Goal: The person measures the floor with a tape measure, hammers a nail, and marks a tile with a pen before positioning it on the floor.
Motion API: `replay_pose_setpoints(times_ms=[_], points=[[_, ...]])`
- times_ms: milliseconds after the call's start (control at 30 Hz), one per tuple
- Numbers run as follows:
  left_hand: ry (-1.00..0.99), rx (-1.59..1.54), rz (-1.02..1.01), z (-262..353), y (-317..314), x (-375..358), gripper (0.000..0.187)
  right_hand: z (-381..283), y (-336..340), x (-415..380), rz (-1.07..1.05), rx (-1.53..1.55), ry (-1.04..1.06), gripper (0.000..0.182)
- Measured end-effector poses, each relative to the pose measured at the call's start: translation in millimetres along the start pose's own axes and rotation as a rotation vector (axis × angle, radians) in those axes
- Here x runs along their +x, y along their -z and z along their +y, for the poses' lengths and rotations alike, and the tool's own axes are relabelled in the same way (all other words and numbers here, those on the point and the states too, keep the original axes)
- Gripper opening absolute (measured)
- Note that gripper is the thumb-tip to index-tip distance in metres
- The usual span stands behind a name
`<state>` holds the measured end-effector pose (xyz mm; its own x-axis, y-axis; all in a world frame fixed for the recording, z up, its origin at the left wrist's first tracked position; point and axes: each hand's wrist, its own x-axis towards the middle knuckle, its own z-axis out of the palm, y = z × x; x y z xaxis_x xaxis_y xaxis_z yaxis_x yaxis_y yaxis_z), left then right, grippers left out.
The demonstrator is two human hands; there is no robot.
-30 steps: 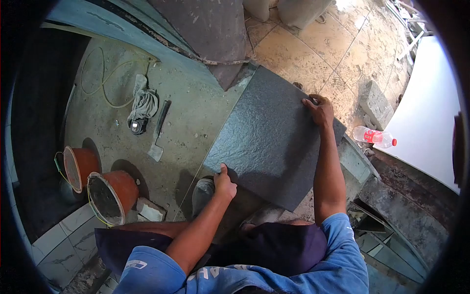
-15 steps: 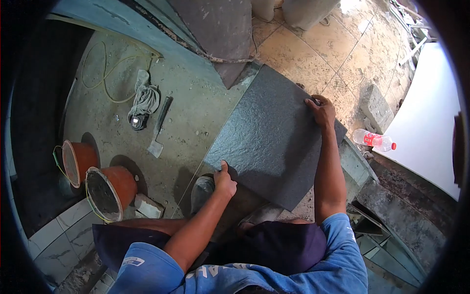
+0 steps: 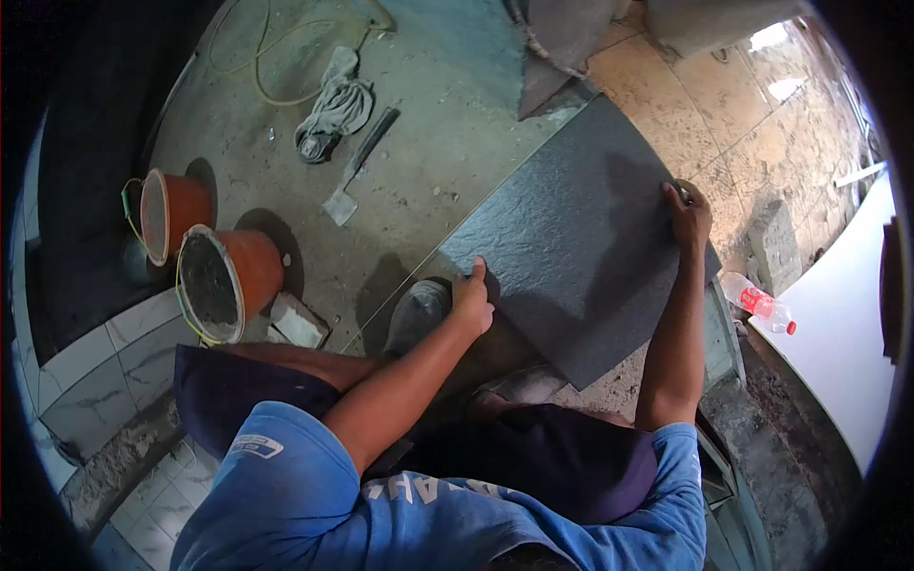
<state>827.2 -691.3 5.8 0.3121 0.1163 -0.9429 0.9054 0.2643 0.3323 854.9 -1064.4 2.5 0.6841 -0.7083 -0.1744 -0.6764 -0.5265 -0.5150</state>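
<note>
A large dark grey tile (image 3: 571,228) with a rough, slightly shiny face lies in front of me, tilted in the view. My left hand (image 3: 471,300) grips its near left edge, thumb on top and the fingers hidden underneath. At the far right edge, my right hand (image 3: 690,217) is closed around the tile, its thumb over the upper face. The tile's underside is out of sight. Beneath its near side, my shoe (image 3: 419,309) shows to the left.
Two orange buckets (image 3: 259,271) stand at the left beside a broken tile piece (image 3: 298,322). A hatchet-like tool (image 3: 360,167) and a bundled grey cloth (image 3: 338,105) lie on the concrete floor (image 3: 419,143). A plastic bottle (image 3: 757,300), a grey block (image 3: 776,246) and a white sheet (image 3: 847,324) are at the right.
The view has swung, so the floor objects appear shifted right and upward or downward. Both hands keep their hold on the tile, which stays in much the same place.
</note>
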Motion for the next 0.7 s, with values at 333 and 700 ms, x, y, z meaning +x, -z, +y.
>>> replay_pose_setpoints(times_ms=[333, 700], points=[[0.025, -0.003, -0.003, -0.4, 0.6, 2.7, 0.083, -0.5, -2.4, -0.6, 0.027, -0.044, 0.036, 0.044], [-0.040, 0.094, -0.017, -3.4, 1.6, 5.3, 0.079, -5.2, -0.1, -3.8, 0.047, -0.040, 0.012, 0.043]])
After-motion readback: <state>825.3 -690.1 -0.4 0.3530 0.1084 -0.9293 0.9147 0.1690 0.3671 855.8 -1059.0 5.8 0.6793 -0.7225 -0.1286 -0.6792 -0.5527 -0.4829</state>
